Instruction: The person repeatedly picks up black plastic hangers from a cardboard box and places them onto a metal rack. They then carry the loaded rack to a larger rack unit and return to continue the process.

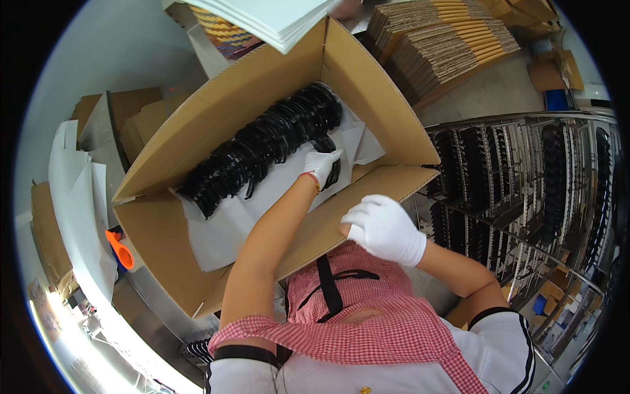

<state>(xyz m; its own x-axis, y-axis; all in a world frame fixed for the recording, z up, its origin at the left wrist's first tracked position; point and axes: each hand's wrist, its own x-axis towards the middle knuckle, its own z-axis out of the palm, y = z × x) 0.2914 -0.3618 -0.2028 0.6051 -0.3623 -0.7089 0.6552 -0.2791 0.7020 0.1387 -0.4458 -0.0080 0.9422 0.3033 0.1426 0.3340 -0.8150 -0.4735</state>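
A deep cardboard box (226,108) stands tilted in front of me, lined with white sheets (226,226). A long row of thin, black, curved pieces (262,141) lies packed side by side on the lining. My left hand (321,165), in a white glove, reaches inside and grips a loose black curved piece (334,175) near the right end of the row. Above the box's near edge is my gloved right hand (384,230), its fingers curled and a bare fingertip showing. What it holds, if anything, is hidden.
White sheets (275,23) overhang the box's far side. Flattened cartons (440,49) are stacked at the far right. Racks with rows of black pieces (518,171) fill the right side. At left are an orange ring-shaped tool (119,251) and a white roll or sheet (75,190).
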